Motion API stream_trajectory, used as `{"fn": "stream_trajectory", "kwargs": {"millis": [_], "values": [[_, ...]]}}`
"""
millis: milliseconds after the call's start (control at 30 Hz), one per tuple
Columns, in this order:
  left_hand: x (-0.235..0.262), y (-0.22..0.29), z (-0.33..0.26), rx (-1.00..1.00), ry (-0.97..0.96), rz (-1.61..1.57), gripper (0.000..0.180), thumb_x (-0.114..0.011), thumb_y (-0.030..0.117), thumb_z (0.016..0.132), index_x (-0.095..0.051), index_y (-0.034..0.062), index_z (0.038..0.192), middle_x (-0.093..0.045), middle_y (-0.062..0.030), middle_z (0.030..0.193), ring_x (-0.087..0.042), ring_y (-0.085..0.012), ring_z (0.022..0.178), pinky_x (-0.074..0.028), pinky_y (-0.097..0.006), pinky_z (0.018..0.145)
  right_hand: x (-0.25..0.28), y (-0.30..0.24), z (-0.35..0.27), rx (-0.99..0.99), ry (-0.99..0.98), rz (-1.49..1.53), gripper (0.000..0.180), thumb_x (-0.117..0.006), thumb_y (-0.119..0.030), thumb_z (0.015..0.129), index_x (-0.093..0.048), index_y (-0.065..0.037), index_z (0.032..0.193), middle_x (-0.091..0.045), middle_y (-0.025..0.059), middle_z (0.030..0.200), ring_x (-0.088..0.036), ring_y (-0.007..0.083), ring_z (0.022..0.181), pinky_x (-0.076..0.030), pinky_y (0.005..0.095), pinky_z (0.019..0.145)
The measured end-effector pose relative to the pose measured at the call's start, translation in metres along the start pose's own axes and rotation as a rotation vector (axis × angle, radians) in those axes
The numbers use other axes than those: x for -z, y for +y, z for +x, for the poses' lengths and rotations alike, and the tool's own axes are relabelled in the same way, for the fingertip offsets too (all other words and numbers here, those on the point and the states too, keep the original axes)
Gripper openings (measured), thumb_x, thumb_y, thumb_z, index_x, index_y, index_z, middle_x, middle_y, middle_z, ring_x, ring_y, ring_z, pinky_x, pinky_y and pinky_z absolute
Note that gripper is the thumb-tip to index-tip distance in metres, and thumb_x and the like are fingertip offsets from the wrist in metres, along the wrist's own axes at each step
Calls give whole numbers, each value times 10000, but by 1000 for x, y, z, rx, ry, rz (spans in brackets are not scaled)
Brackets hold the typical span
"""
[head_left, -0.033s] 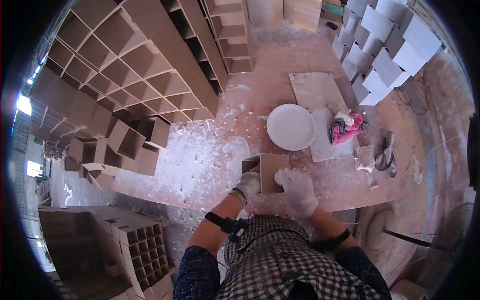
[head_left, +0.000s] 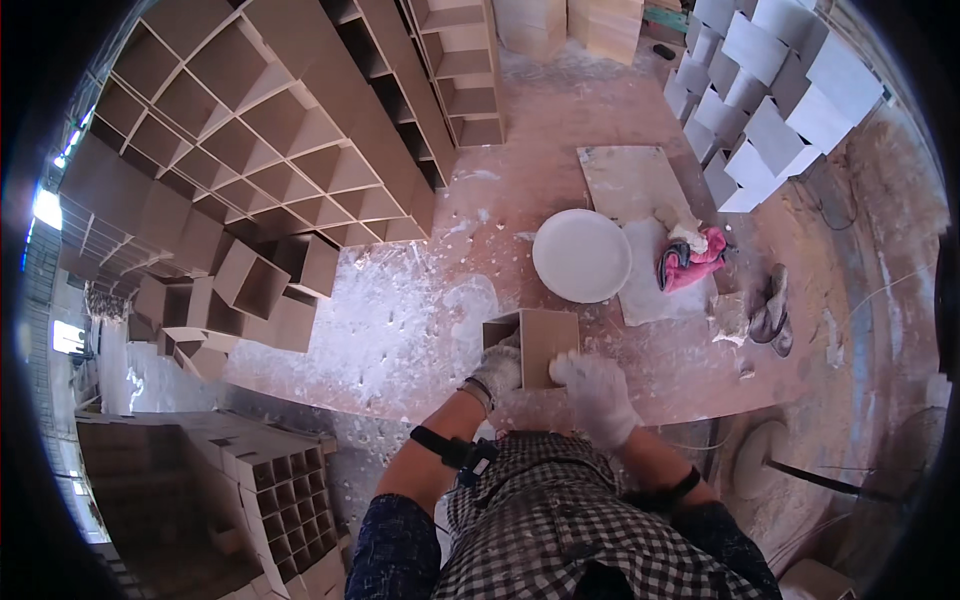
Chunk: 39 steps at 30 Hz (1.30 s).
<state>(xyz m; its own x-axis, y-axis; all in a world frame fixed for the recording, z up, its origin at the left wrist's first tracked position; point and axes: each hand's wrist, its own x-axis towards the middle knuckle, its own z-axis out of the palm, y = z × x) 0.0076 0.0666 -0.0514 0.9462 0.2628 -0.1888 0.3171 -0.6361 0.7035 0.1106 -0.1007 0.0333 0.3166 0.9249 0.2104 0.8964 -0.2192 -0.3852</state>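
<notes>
One brown box (head_left: pixel 550 345) | likely light, stiff, crushable; grip by walls | left hand (head_left: pixel 499 370) holding its left side | right hand (head_left: pixel 598 398) alongside, grip unclear

Box (head_left: pixel 548 342) — matt cardboard, rag (head_left: pixel 683 270) — cloth

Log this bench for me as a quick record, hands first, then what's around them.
Left hand: pale glove, at the left side of the box, partly hidden
Right hand: pale glove, at the box's right edge
Box: small, brown, between the hands
White round dish: beyond the box, to its right
Pink cloth: right of the dish
Brown open boxes: stacked, upper left
White boxes: stacked, upper right
</notes>
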Motion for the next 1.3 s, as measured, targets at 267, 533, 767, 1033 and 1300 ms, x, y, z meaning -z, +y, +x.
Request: {"fn": "stream_trajectory", "kwargs": {"millis": [267,533,767,1033,1300], "values": [[18,28,8,296,-197,-138,524,-600,380,829,-508,109,1269,-543,-160,1246,-524,-316,1150,-452,-403,920,-19,46,43,-56,347,55,129,-576,-104,738,-589,-104,867,-545,66,750,-584,258,716,-461,408,616],[-29,-33,4,505,-48,-810,546,-553,364,854,-448,97,1319,-446,-139,1370,-470,-303,1222,-434,-404,955,-26,-7,-20,9,641,54,125,-553,-86,756,-594,-91,874,-548,67,747,-565,247,629,-442,389,558],[13,15,11,36,-216,223,600,-552,362,858,-386,91,1367,-435,-150,1374,-455,-302,1236,-404,-380,990,-28,45,35,-17,368,-12,78,-555,-89,754,-588,-99,823,-540,54,744,-550,235,620,-435,371,539],[0,4,11,149,-251,93,596,-515,392,884,-368,90,1377,-423,-159,1380,-427,-295,1264,-394,-377,1001,-18,20,47,101,344,-6,283,-546,-76,727,-615,-102,1000,-552,42,829,-558,208,680,-419,353,564],[11,26,6,188,-336,243,577,-547,390,864,-417,92,1341,-430,-163,1367,-435,-299,1253,-387,-374,1005,-19,-17,-5,64,217,107,80,-523,-116,742,-527,-126,821,-482,47,725,-542,235,672,-420,361,563]]}}
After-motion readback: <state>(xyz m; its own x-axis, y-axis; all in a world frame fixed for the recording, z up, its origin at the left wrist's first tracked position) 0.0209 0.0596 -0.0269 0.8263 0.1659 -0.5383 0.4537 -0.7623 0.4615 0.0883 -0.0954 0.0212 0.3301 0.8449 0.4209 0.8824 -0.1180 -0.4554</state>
